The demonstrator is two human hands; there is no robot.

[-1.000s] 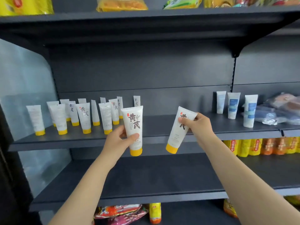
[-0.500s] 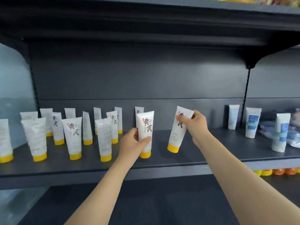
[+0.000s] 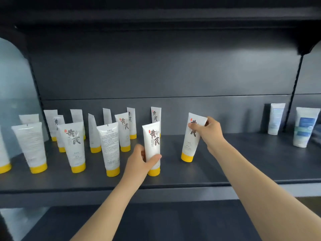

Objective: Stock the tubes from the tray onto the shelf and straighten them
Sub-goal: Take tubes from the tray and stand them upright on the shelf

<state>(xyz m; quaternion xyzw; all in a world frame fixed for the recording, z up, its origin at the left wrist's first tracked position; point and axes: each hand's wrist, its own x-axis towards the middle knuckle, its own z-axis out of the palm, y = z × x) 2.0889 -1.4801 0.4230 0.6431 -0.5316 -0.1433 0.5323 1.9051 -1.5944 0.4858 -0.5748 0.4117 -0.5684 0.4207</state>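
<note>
— Standing at the left of the dark shelf [image 3: 243, 162], what is seen?
— A bunch of white tubes with yellow caps [image 3: 74, 145] is seen there. They are stood cap down in loose rows. Some are turned so the big black letters show, and some are turned the other way.
— What is held by the left hand [image 3: 139, 164]?
— An upright tube [image 3: 152, 140] is held low down, just right of the bunch. The fingers are curled round its back and the thumb is pressed on its front. Its yellow cap is set on the shelf, near the front edge.
— And by the right hand [image 3: 211, 133]?
— A tipped tube [image 3: 190, 145] is pinched at its flat top end between the thumb and the fingertips. Its top is leaned a little to the right, and its cap is down on the shelf. A gap is seen between the two held tubes.
— What is found at the far right?
— Two white tubes with blue labels [image 3: 276, 119] are stood there, well apart from both hands.
</note>
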